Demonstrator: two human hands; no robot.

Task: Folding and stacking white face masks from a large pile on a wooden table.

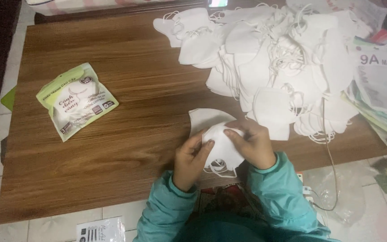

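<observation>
Far left on my table (126, 67), I see a green-and-white pouch (77, 100) lying flat and tilted, well apart from everything else. Below the table's near edge, a printed white packet (100, 229) lies on the tiled floor.

Moving toward the middle, my left hand (192, 157) is closed on a folded white mask (222, 145): the thumb presses its left edge and the fingers curl beneath it. The mask sits just above the near edge of the table, and its ear loops (218, 169) hang below it over the edge. A second mask (208, 118) lies flat on the wood just behind, touching the one I hold.

My right hand (252, 142) grips the same mask from the right, fingertips pinching its upper edge. Both sleeves are teal.

Further back and right, a big pile of masks (274, 58) with tangled loops covers the table's far right part. A stack of empty pouches (379, 89) lies at the right edge, partly under the pile. On the floor below, I see a clear plastic bag (341, 197).
</observation>
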